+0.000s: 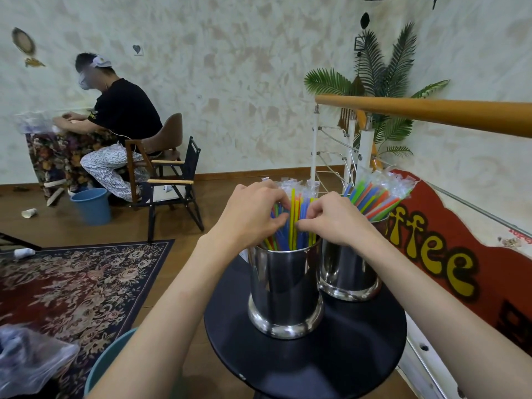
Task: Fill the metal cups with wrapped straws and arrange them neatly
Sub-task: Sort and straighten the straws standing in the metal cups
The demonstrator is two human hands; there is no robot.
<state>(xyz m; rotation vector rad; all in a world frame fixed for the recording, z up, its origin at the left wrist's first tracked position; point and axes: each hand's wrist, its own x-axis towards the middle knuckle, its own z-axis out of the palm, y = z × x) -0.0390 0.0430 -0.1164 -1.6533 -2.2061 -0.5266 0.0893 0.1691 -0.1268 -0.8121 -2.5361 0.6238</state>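
Two metal cups are standing side by side on a small round black table; the near cup is sitting toward the table's middle, and the far cup is standing just beside it on the right, the two looking as if they are touching or nearly so; both are holding bundles of coloured straws in clear wrappers; the straws in the near cup are standing close to upright, while the straws in the far cup are leaning out to the right, toward a red sign with yellow lettering; the left hand is reaching in from the left over the near cup, its fingers curling round the straws on that side; the right hand is coming in from the right, its fingers curling in the same way and its thumb and forefinger pinching among the straws near the bundle's middle; the two hands are working close together above the cup's rim, almost meeting; a patterned rug is lying on the wooden floor to the left; further back another person is sitting on a chair at a cloth-covered table, with a blue bucket standing near their feet; a wooden handrail is crossing the upper right, with a leafy plant behind it.
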